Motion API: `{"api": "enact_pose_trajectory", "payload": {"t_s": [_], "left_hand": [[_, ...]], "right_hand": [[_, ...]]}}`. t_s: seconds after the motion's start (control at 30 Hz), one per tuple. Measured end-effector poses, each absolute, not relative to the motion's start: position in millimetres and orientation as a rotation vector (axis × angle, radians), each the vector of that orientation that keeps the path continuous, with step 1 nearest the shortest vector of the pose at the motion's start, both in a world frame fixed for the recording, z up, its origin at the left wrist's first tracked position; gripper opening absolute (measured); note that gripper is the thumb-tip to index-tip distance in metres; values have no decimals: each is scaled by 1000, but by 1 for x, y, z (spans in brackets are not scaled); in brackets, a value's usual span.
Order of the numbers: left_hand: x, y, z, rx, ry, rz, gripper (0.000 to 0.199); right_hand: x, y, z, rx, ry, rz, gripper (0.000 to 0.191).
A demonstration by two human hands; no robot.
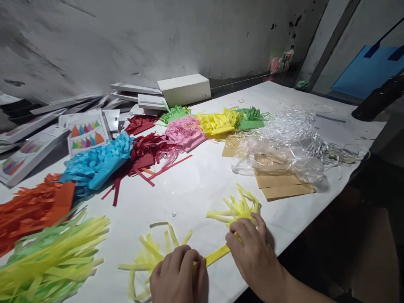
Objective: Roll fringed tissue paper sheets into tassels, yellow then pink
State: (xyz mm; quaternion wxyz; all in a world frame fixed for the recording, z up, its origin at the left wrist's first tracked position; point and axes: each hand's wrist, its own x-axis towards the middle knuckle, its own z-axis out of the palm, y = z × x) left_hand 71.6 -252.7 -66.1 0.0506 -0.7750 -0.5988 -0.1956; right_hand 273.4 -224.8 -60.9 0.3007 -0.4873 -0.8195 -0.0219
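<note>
Both hands are down at the near edge of the white bench, working one yellow fringed strip that lies across it. The left hand has its fingers curled together and clamped on the rolled middle of the strip, with one fringed end splaying out to the left of the knuckles. The right hand pinches the same rolled middle a little farther along, fingers closed on it, and the other fringed end fans out just above the fingertips. Left of the strip, a yellow-green fringe pile sits at the bench's near corner, an orange pile behind it, then a blue pile, a dark red pile, a pink pile, a yellow pile and a green pile running away from the strip in a line. Beyond the strip to the right, a clear plastic bag lies over brown paper sheets, touching a tangle of clear ribbon. A white box rests by the wall behind the piles.
</note>
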Motion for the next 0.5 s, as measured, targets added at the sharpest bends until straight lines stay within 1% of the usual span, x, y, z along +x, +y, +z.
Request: {"api": "enact_pose_trajectory", "payload": {"t_s": [0.13,0.27,0.33,0.4,0.5], "left_hand": [[65,-253,-69,-2441,-1638,-737,23],[60,-252,-65,-2515,-1516,-798,19],[57,-250,-62,-2553,-1479,-792,25],[54,-246,-60,-2618,-1407,-771,30],[55,-241,-59,-2711,-1368,-774,23]], "right_hand": [[276,-226,-59,-970,-2388,-27,19],[275,-223,-58,-997,-2427,-46,21],[273,-222,-57,-1002,-2426,-50,22],[270,-221,-54,-985,-2448,-14,19],[262,-220,-52,-926,-2507,26,16]]}}
